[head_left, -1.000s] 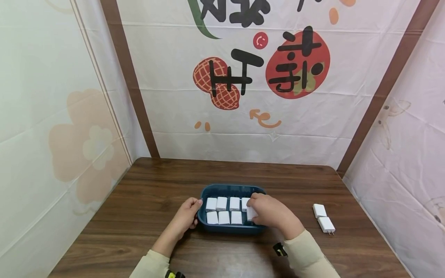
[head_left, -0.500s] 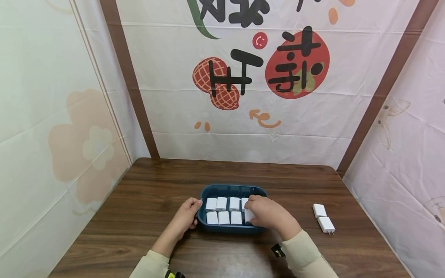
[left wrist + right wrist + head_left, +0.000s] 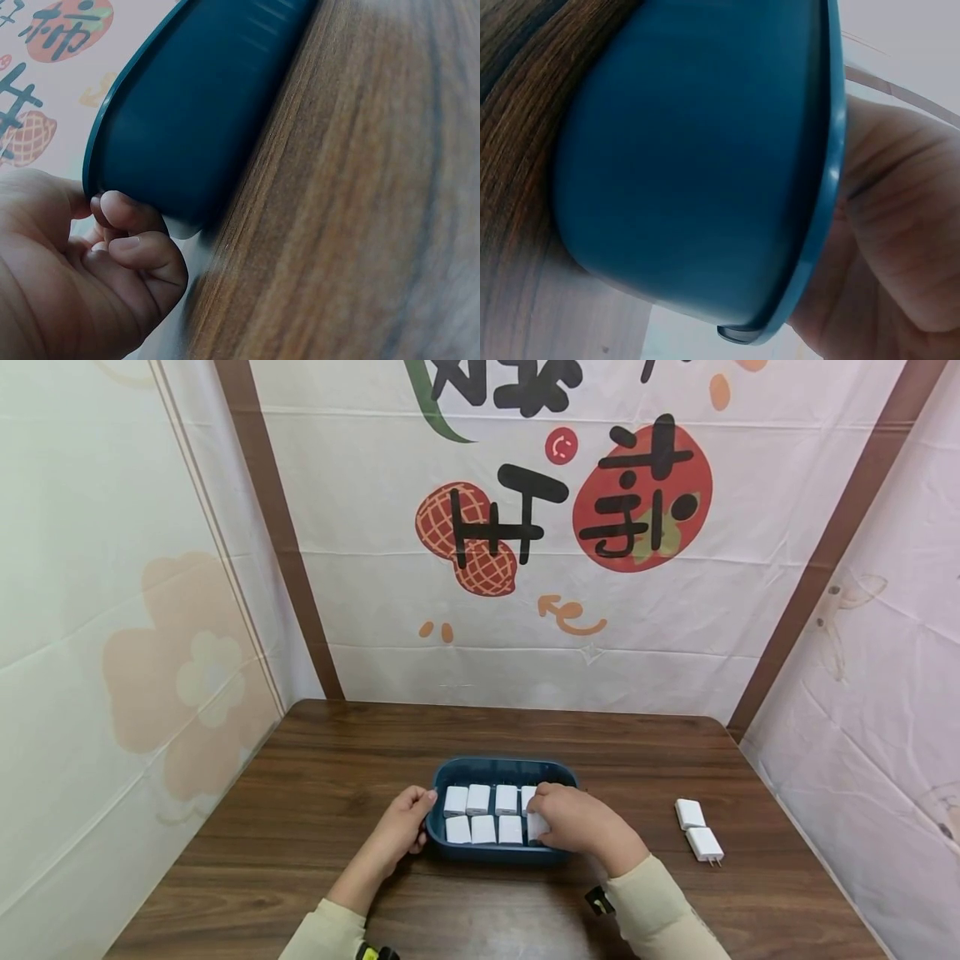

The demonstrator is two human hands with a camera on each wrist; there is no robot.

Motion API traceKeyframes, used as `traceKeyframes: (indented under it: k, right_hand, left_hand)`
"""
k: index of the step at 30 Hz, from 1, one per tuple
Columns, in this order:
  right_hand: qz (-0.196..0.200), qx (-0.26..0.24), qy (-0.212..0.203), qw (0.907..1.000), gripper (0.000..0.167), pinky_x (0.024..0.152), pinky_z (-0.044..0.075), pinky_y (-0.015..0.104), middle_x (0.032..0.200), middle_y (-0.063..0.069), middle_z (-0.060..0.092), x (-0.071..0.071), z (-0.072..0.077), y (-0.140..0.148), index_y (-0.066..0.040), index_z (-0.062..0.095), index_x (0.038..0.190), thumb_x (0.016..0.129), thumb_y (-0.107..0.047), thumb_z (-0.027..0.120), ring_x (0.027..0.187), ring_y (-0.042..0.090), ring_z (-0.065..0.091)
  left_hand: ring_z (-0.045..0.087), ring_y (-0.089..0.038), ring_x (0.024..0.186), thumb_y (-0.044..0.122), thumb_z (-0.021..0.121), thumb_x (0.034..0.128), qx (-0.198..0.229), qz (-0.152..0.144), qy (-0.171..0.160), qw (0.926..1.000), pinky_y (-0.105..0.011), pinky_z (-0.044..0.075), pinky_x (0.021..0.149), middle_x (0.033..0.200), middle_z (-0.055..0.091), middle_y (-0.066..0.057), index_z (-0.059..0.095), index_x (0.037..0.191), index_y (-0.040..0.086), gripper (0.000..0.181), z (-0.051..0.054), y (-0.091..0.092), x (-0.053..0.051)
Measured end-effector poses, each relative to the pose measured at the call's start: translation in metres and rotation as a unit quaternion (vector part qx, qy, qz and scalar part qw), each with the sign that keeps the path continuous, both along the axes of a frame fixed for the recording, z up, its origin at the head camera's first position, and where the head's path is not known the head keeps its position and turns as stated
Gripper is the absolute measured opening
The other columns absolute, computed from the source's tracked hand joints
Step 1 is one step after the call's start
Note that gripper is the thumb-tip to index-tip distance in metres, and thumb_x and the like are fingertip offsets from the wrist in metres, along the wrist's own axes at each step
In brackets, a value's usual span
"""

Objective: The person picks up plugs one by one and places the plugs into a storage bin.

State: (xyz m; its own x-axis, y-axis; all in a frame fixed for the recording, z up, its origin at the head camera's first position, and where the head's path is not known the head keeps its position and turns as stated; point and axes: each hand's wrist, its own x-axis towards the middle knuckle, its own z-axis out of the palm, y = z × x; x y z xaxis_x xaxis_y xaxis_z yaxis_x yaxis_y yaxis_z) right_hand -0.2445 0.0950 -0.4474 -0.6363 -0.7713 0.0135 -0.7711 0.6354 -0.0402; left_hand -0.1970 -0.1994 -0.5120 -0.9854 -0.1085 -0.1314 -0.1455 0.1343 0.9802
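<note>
A blue plastic bin stands on the table with several white charger plugs in two rows inside it. My left hand pinches the bin's left rim, thumb on top and fingers curled beneath, as the left wrist view shows with the bin's side wall. Over the bin's right end, my right hand holds a white charger plug at the right of the near row. In the right wrist view the bin's wall hides the fingertips of the right hand.
Two more charger plugs lie on the table to the right, a farther one touching or nearly touching a nearer one with its prongs showing. The brown wooden table ends at a printed cloth backdrop.
The right hand has shifted slightly left with its charger plug, lining it up with the near row. The left hand has stayed on the rim.
</note>
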Motion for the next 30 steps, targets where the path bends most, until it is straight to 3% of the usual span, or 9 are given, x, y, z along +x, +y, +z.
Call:
traceKeyframes:
  k: [30]
  right_hand:
    - [0.003, -0.008, -0.017, 0.9998, 0.026, 0.078, 0.058, 0.031, 0.108, 0.003, 0.068, -0.0034, -0.0071, 0.0002, -0.01, 0.076, 0.11, 0.086, -0.017, 0.083, 0.091, 0.012, 0.061]
  left_hand:
    - [0.048, -0.016, 0.056, 0.033, 0.049, 0.1096, 0.011, -0.013, -0.002, 0.9998, -0.023, 0.037, 0.046, 0.072, 0.047, -0.004, 0.054, 0.111, -0.001, 0.034, -0.001, -0.0036, -0.0008]
